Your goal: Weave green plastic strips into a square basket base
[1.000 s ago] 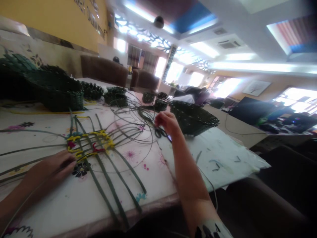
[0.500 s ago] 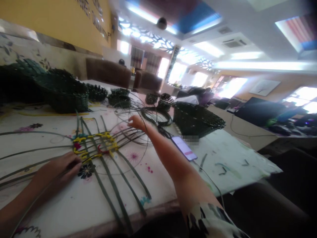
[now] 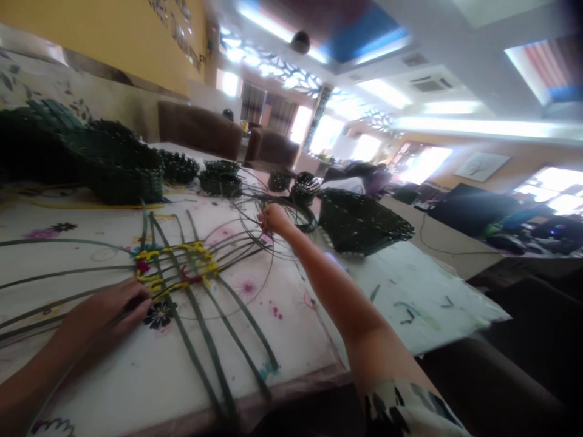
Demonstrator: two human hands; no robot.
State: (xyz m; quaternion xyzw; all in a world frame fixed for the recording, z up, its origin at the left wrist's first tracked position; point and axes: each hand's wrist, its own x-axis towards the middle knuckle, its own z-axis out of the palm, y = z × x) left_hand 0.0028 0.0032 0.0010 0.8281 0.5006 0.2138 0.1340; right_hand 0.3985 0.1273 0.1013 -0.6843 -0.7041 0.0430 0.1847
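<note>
Since half a second ago the right hand has moved farther up the table and to the right, from the fan of thin strands to the loose coil of thin dark green weaving strands. The outstretched forearm now covers the spot where a phone lay. The hand's fingers are folded in at the near edge of the coil and touch it; blur hides whether a strand is caught between them.

The left hand has stayed where it was. It lies flat, fingers stretched out and spread, with the fingertips pressing on the left edge of the flat lattice of crossed dark green strips bound with yellow cord. That lattice lies on the white flower-printed tablecloth, near the front edge. Its long strips run out towards the person and off to the left.

Just right of the coil stands a large dark green woven basket, tilted. A second big dark green woven basket sits at the far left. Several small dark green woven baskets stand between them along the back. A black-and-white patterned sleeve shows at the right arm's upper end.
</note>
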